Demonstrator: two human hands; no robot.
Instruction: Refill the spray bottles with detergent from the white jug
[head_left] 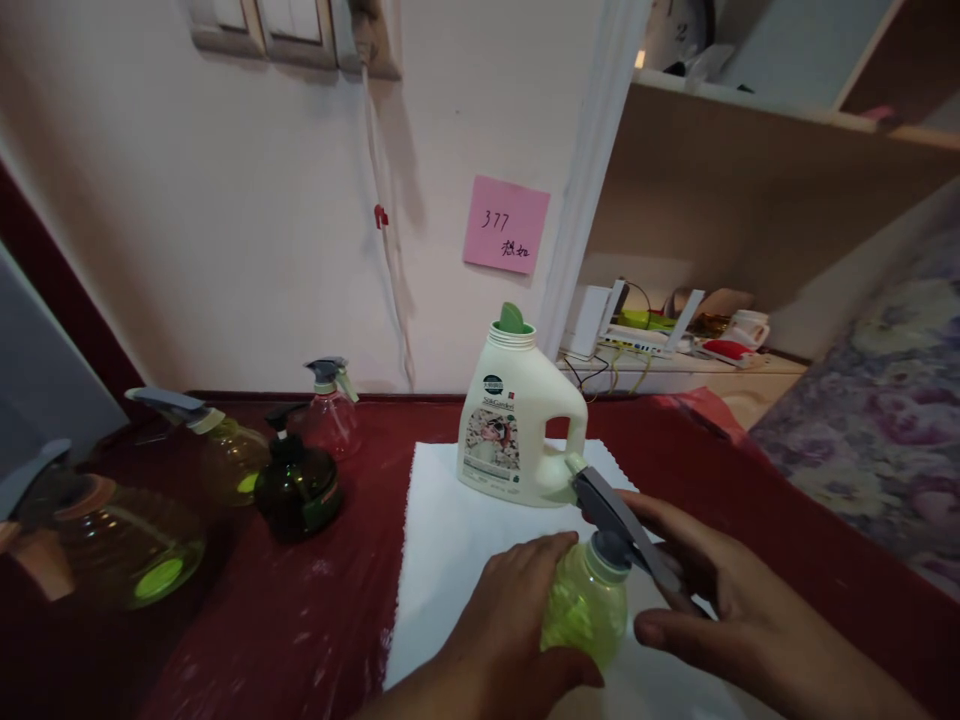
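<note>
My left hand (pixel 499 625) wraps round the body of a yellow-green spray bottle (pixel 586 610) standing on a white cloth (pixel 450 540). My right hand (pixel 724 600) grips its grey trigger head (pixel 622 525) from the right, thumb below and fingers behind the nozzle. Just behind the bottle stands a cream detergent jug (pixel 517 420) with an open green spout and a handle on its right side.
The cloth lies on a dark red tabletop (pixel 300 620). At the left stand a dark green pump bottle (pixel 296 485), a pink spray bottle (pixel 330 410) and two yellow spray bottles (pixel 225 450). A pink note (pixel 505 225) hangs on the wall; a cluttered shelf (pixel 675 350) sits back right.
</note>
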